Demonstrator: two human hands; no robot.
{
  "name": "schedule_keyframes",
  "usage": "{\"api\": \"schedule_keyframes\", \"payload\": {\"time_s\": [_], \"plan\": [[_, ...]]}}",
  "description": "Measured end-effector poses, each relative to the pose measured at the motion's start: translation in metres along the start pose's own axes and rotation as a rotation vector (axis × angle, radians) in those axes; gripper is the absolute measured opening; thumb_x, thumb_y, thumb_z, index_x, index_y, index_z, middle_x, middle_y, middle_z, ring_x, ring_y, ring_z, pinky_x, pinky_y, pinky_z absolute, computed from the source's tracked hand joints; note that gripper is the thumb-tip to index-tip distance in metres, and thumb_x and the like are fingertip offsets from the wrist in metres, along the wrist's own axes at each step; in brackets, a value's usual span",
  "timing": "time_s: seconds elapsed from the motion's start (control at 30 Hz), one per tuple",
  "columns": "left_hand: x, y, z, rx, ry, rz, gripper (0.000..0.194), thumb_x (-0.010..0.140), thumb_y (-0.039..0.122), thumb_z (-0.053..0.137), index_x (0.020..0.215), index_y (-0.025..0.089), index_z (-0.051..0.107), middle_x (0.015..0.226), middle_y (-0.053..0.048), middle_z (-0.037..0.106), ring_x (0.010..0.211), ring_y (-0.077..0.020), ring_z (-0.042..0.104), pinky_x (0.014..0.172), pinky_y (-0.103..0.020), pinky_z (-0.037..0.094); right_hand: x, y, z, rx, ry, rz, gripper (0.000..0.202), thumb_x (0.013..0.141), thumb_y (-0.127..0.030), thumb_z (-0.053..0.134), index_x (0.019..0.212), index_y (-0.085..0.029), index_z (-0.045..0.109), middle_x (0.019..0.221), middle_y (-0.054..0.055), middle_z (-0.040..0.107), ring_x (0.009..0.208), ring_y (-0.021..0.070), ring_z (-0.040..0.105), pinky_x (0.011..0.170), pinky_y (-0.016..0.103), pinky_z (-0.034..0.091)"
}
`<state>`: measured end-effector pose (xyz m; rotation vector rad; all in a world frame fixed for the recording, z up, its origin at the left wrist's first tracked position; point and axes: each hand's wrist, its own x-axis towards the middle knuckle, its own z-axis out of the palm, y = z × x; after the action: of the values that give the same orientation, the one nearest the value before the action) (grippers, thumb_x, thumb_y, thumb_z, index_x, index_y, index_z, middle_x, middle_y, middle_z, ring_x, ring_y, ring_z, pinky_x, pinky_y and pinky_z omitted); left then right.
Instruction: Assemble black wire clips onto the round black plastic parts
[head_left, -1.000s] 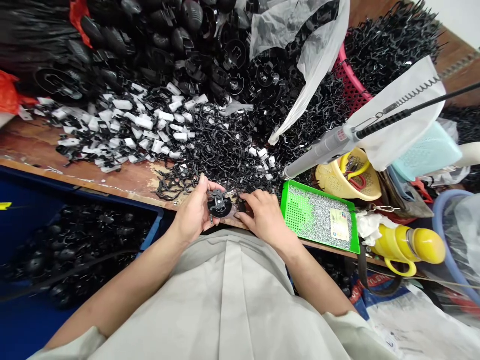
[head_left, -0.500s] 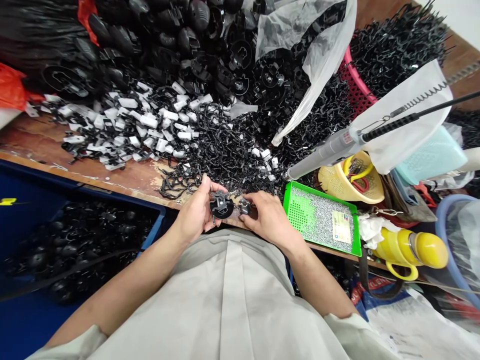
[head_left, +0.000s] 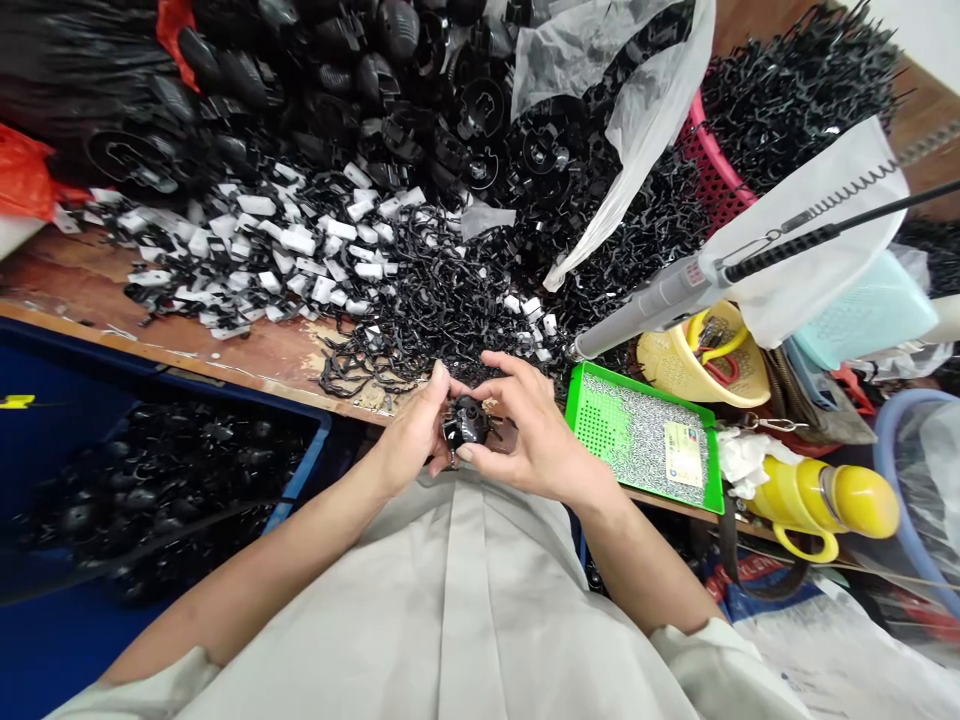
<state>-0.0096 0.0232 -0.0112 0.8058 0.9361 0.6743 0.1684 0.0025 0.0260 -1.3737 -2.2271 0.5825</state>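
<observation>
Both hands meet at the bench's front edge around a small round black plastic part (head_left: pixel 465 422). My left hand (head_left: pixel 417 425) grips it from the left, thumb up and fingers wrapped behind. From the other side, the thumb and fingers of my right hand (head_left: pixel 521 425) close on the same part. Its underside is hidden by my fingers. Just beyond my hands lies a heap of thin black bent pieces (head_left: pixel 442 290). White blocks with black ends (head_left: pixel 300 240) are piled to the left of that heap.
A grey electric screwdriver (head_left: pixel 645 305) hangs at right above a green tray (head_left: pixel 709 470) of small screws. Behind it stand a cream basket (head_left: pixel 667 365) with yellow-handled pliers and a yellow bottle (head_left: pixel 817 495). Black shells (head_left: pixel 397 40) fill the back. A blue bin (head_left: pixel 45 640) holds black parts at left.
My right hand has moved left and brought its small piece against the black part. My left hand has shifted slightly right, and the round part now shows a different face.
</observation>
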Motion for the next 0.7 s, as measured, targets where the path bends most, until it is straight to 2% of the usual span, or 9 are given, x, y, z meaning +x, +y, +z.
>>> {"api": "schedule_keyframes", "payload": {"time_s": [0.07, 0.13, 0.2, 0.3, 0.4, 0.47, 0.53, 0.6, 0.7], "plan": [[0.000, 0.001, -0.001, 0.022, -0.010, 0.010, 0.058, 0.087, 0.071, 0.035, 0.100, 0.019, 0.059, 0.069, 0.000, 0.059, 0.042, -0.0102, 0.053, 0.032, -0.021, 0.034, 0.001, 0.003, 0.002, -0.008, -0.009, -0.001, 0.052, 0.073, -0.043, 0.073, 0.117, -0.022, 0.054, 0.145, 0.015, 0.043, 0.137, 0.0311, 0.038, 0.109, 0.050, 0.031], [-0.001, 0.002, -0.001, 0.053, -0.033, 0.019, 0.049, 0.088, 0.064, 0.043, 0.102, 0.019, 0.058, 0.069, 0.000, 0.059, 0.044, -0.0109, 0.053, 0.033, -0.021, 0.035, 0.001, 0.005, 0.004, -0.010, -0.005, -0.002, 0.052, 0.074, -0.043, 0.073, 0.117, -0.021, 0.054, 0.143, 0.015, 0.046, 0.136, 0.0306, 0.039, 0.109, 0.050, 0.032], [-0.002, 0.003, 0.000, 0.094, -0.057, 0.025, 0.035, 0.084, 0.049, 0.058, 0.104, 0.020, 0.056, 0.066, 0.003, 0.056, 0.045, -0.0102, 0.052, 0.035, -0.020, 0.035, 0.000, 0.005, 0.004, -0.006, 0.003, -0.001, 0.052, 0.076, -0.044, 0.072, 0.119, -0.021, 0.055, 0.141, 0.015, 0.047, 0.135, 0.0302, 0.040, 0.109, 0.050, 0.032], [-0.004, 0.004, 0.001, 0.155, -0.071, 0.036, 0.032, 0.078, 0.032, 0.066, 0.105, 0.021, 0.053, 0.062, 0.006, 0.051, 0.047, -0.0088, 0.048, 0.038, -0.018, 0.037, -0.002, 0.005, 0.002, 0.028, 0.009, -0.007, 0.054, 0.077, -0.045, 0.073, 0.124, -0.023, 0.055, 0.141, 0.014, 0.048, 0.135, 0.0303, 0.041, 0.109, 0.051, 0.034], [-0.007, 0.007, 0.002, 0.220, -0.046, 0.048, 0.033, 0.079, 0.031, 0.064, 0.108, 0.020, 0.052, 0.068, 0.005, 0.053, 0.046, -0.0081, 0.047, 0.039, -0.020, 0.038, -0.004, 0.006, -0.001, 0.139, 0.011, 0.019, 0.056, 0.079, -0.041, 0.072, 0.130, -0.027, 0.054, 0.143, 0.012, 0.046, 0.135, 0.0288, 0.043, 0.108, 0.049, 0.038], [-0.008, 0.008, 0.003, 0.290, -0.007, 0.065, 0.036, 0.080, 0.031, 0.063, 0.113, 0.021, 0.052, 0.074, 0.004, 0.057, 0.047, -0.0082, 0.048, 0.041, -0.021, 0.039, -0.005, 0.007, -0.001, 0.211, 0.062, 0.063, 0.048, 0.083, -0.035, 0.069, 0.129, -0.028, 0.055, 0.141, 0.011, 0.048, 0.132, 0.0264, 0.046, 0.107, 0.046, 0.041], [-0.008, 0.007, 0.004, 0.374, 0.026, 0.144, 0.034, 0.079, 0.028, 0.064, 0.110, 0.020, 0.053, 0.084, 0.001, 0.061, 0.057, -0.0103, 0.055, 0.051, -0.023, 0.045, -0.004, 0.008, 0.002, 0.225, 0.135, 0.094, 0.033, 0.086, -0.031, 0.066, 0.119, -0.026, 0.062, 0.134, 0.010, 0.054, 0.125, 0.0244, 0.052, 0.104, 0.044, 0.043], [-0.005, 0.004, 0.004, 0.455, 0.044, 0.273, 0.028, 0.078, 0.025, 0.064, 0.104, 0.020, 0.055, 0.094, -0.002, 0.063, 0.076, -0.0140, 0.060, 0.067, -0.026, 0.050, -0.003, 0.008, 0.009, 0.190, 0.184, 0.097, 0.018, 0.087, -0.027, 0.064, 0.104, -0.024, 0.066, 0.124, 0.009, 0.060, 0.116, 0.0232, 0.058, 0.099, 0.043, 0.046], [0.000, -0.003, 0.004, 0.578, 0.070, 0.375, 0.024, 0.079, 0.022, 0.061, 0.102, 0.019, 0.057, 0.099, -0.003, 0.063, 0.090, -0.0169, 0.059, 0.079, -0.030, 0.048, -0.001, 0.006, 0.019, 0.120, 0.236, 0.105, 0.004, 0.084, -0.021, 0.063, 0.087, -0.022, 0.065, 0.111, 0.007, 0.066, 0.103, 0.0221, 0.062, 0.094, 0.042, 0.047]]}}
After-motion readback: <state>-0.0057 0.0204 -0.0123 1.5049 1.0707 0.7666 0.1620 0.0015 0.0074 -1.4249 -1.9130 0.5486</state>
